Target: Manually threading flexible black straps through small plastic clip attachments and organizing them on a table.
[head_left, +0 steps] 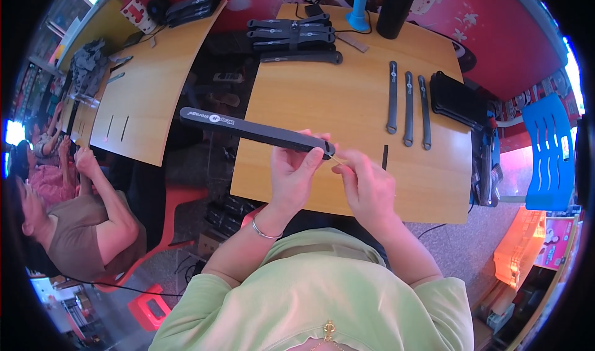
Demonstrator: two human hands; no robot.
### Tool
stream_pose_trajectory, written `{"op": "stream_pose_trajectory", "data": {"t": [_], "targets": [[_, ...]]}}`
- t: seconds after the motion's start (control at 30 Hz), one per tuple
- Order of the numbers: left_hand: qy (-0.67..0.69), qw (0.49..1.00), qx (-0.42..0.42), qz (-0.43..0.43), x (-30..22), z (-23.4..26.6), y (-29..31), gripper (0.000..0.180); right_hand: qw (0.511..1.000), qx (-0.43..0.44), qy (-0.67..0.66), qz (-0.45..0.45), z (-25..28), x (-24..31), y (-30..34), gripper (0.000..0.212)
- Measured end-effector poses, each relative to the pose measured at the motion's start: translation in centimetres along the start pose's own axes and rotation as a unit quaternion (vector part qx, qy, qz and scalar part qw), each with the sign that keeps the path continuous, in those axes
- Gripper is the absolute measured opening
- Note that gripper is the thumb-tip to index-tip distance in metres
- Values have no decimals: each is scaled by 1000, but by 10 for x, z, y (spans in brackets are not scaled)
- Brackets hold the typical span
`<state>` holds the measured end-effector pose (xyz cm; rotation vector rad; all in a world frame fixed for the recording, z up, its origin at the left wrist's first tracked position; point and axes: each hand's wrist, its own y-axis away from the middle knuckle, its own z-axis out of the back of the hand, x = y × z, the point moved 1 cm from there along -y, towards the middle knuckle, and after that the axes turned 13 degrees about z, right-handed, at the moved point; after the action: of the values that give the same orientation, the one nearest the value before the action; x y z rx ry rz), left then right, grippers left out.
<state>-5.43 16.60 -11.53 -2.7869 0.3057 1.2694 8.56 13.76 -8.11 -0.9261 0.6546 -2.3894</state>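
My left hand [295, 171] is closed around one end of a long dark grey strap bundle [242, 126] with white printing, which points out to the left over the table's edge. At that same end my right hand [365, 182] pinches a thin yellow band [336, 159]; whether it is elastic I cannot tell. To the right, three single dark straps [409, 109] lie side by side on the wooden table [310, 97]. A short black strip [385, 157] rests just beyond my right hand.
Stacked strap bundles [291, 38] sit at the table's far left, near a blue fan [357, 7] and a black tumbler [396, 10]. A black pouch [457, 100] lies at the right edge. Left, a person [93, 221] sits by another table [139, 97].
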Motion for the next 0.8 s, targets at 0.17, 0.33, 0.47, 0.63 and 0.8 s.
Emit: {"op": "stream_pose_trajectory", "data": {"t": [0.17, 0.33, 0.47, 0.63, 0.8], "targets": [[-110, 990, 13, -89, -2, -1, -3, 33, 998, -16, 47, 27, 0, 2, 0, 18], [-241, 944, 0, -227, -3, -1, -1, 34, 988, 5, -123, -95, -2, 2, -2, 12], [-327, 898, 2, -293, -8, -7, -2, 38, 796, 6, -507, -332, -15, -11, 5, 14], [-266, 935, 17, -233, -6, -5, 0, 37, 976, -82, -182, -84, -18, 3, -5, 19], [-144, 986, 49, 72, -29, 13, -8, 34, 977, -91, -190, -34, -15, -10, -11, 22]]}}
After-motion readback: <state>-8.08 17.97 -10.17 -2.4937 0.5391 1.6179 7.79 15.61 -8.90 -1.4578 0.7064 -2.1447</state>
